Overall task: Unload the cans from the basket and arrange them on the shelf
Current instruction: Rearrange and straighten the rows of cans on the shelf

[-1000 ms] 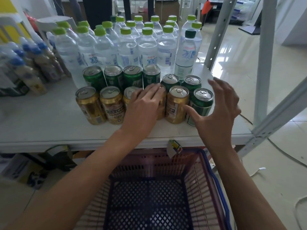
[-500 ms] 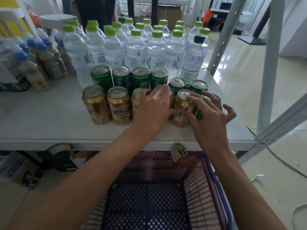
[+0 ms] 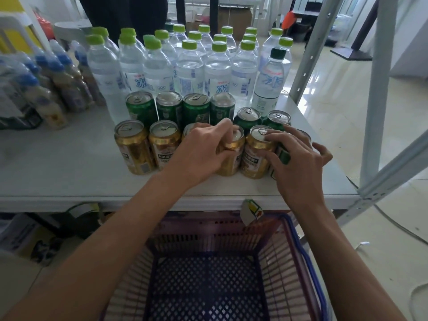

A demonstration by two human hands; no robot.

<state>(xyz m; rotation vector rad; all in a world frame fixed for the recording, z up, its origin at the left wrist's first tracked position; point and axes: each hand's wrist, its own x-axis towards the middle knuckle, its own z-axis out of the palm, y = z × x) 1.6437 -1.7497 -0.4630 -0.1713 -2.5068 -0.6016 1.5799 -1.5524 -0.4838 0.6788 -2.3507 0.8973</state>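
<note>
- Cans stand on the white shelf (image 3: 69,181) in two rows: gold cans (image 3: 133,147) in front, green cans (image 3: 141,107) behind, two more green ones at the right end.
- Basket (image 3: 298,262) below the shelf edge looks empty from here, so I judge unloading done and this step is tidying the front row.
- My left hand (image 3: 201,156) is curled over the top and side of a gold can (image 3: 234,154) mid-row, grasping it; a gold can left of it is mostly hidden under the hand.
- My right hand (image 3: 298,163) is draped over a green can (image 3: 283,156) at the right end of the front row, fingers on the rim of the neighbouring gold can (image 3: 257,151). Whether it is clenched on the green can or only resting, I cannot tell.
- To do it well: press both cans inward together so the front row closes up touching, keep them upright, push low on the bodies, not the rims, to avoid tipping.
- Watch the right end: the green can sits near the shelf's edge, nudge it left, not outward.
- Water bottles (image 3: 190,68) stand behind the cans, brown-drink bottles (image 3: 53,89) far left; don't shove the back row into them.
- Shelf posts (image 3: 379,89) at right, clear of the hands.
</note>
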